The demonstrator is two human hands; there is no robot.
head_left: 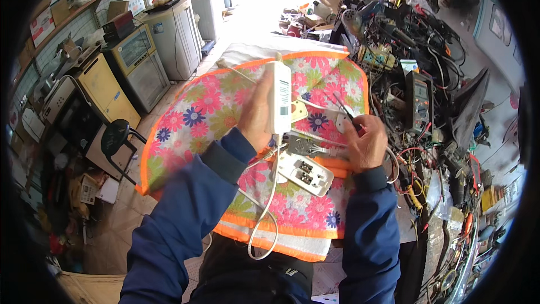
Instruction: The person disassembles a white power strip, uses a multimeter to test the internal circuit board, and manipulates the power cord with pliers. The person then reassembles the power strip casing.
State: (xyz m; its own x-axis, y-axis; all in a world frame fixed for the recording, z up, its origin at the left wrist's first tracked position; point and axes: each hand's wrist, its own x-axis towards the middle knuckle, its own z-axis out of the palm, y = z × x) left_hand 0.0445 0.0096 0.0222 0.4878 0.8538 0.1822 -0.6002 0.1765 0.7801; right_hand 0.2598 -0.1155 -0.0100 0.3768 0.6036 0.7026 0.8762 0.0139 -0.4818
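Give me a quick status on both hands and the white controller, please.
Left hand holds white controller upright. Right hand grips thin dark tool. White cord trails over floral pad.

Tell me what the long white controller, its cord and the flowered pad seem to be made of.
White controller, held in the left hand: apparently hard moulded plastic, with a smooth, slightly glossy shell and crisp edges. White cord: likely a flexible plastic or rubber jacket, since it hangs in a soft loop. Flowered pad: seemingly woven or printed fabric, matte, with orange sewn edging and slight wrinkles.
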